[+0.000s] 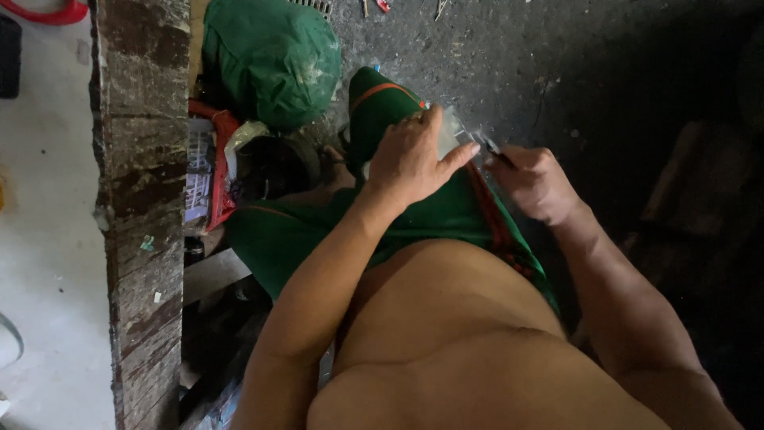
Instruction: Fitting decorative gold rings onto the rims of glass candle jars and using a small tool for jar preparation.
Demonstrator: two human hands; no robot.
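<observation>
The left hand lies palm-down over a small clear plastic packet resting on the knee, its fingers spread a little and the forefinger stretched rightward, pinning the packet against the green shorts. Only the packet's upper right corner shows past the knuckles, pale and glossy; its long axis cannot be told. Just to the right, touching or nearly touching that forefinger's tip, the right hand is curled closed round a thin dark tool, perhaps a blade or a pen, whose tip slants up and leftward toward the packet's edge. So the packet lies directly under the left hand and just up and left of the right, with the tool's point the nearest thing to its exposed corner. Further out, the shorts carry an orange-red stripe. On the dark, gritty concrete floor to the left sit a bulging green sack and a red crate holding a flat pale printed package. Beyond these runs a worn, peeling wooden beam, with a light floor on its far side.
</observation>
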